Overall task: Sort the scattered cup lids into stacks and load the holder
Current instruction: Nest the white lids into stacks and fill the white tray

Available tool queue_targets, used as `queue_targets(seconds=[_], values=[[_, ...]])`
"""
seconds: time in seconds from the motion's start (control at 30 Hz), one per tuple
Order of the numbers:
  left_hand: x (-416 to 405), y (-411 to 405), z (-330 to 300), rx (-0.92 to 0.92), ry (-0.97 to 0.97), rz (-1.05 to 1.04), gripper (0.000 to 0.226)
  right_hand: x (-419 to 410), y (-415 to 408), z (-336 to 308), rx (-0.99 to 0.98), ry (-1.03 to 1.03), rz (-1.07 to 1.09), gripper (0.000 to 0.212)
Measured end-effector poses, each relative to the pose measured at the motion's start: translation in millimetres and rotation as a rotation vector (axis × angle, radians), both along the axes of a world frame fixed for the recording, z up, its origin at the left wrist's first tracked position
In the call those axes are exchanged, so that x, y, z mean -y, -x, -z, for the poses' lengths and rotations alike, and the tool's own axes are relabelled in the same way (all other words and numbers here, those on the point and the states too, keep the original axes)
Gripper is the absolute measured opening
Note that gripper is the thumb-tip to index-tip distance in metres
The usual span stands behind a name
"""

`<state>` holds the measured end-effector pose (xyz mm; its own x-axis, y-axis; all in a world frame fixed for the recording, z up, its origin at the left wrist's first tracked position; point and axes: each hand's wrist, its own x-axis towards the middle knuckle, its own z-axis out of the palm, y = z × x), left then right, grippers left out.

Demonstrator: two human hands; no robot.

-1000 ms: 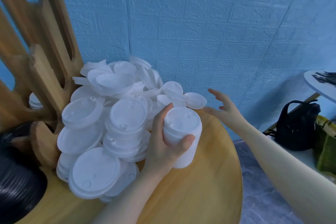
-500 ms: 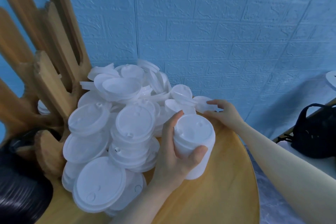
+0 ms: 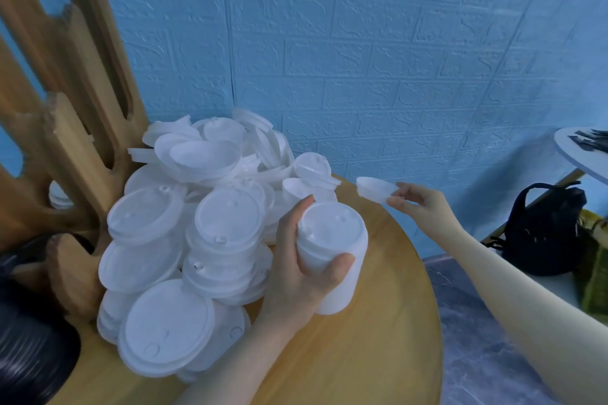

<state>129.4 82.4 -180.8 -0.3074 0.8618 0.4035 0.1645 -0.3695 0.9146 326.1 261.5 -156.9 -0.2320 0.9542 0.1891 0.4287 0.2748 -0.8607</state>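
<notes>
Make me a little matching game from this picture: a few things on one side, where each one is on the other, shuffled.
Things:
1. stack of small lids
2. single lid
3. wooden holder
4. black bag

Places:
A. far right, off the round table
B. gripped in the left hand
C. left, behind the lid pile
D. pinched by the right hand, in the air

Pairs: 1-B, 2-D, 3-C, 4-A
</notes>
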Motion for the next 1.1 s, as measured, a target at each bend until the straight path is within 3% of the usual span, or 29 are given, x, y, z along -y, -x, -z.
queue_targets(seconds=[0.1,0.5,0.57,0.67,0.73,0.87,1.0,1.1], values=[[1,1,-1,0.004,0.01,0.024,0.083,26,0,-19,-0.218,0.09,0.006,0.011],[15,1,-6,-0.038,0.019,0.103,0.089,95,15,-81,-0.749,0.559,-0.144,0.03],[16,1,-8,-0.059,0.013,0.104,0.089,98,22,-80,-0.706,0.639,-0.132,0.031],[16,2,-9,-0.107,-0.005,0.088,0.084,102,33,-72,-0.461,0.664,-0.111,0.034],[16,4,-9,-0.124,-0.021,0.076,0.08,107,39,-67,-0.288,0.572,-0.072,0.037],[15,3,-7,-0.123,-0.036,0.068,0.074,116,45,-62,-0.125,0.31,0.01,0.045],[16,4,-7,-0.112,-0.018,0.078,0.075,126,49,-60,0.162,-0.054,0.007,0.023],[17,4,-8,-0.1,0.002,0.094,0.076,138,49,-68,0.294,-0.112,-0.055,0.048]])
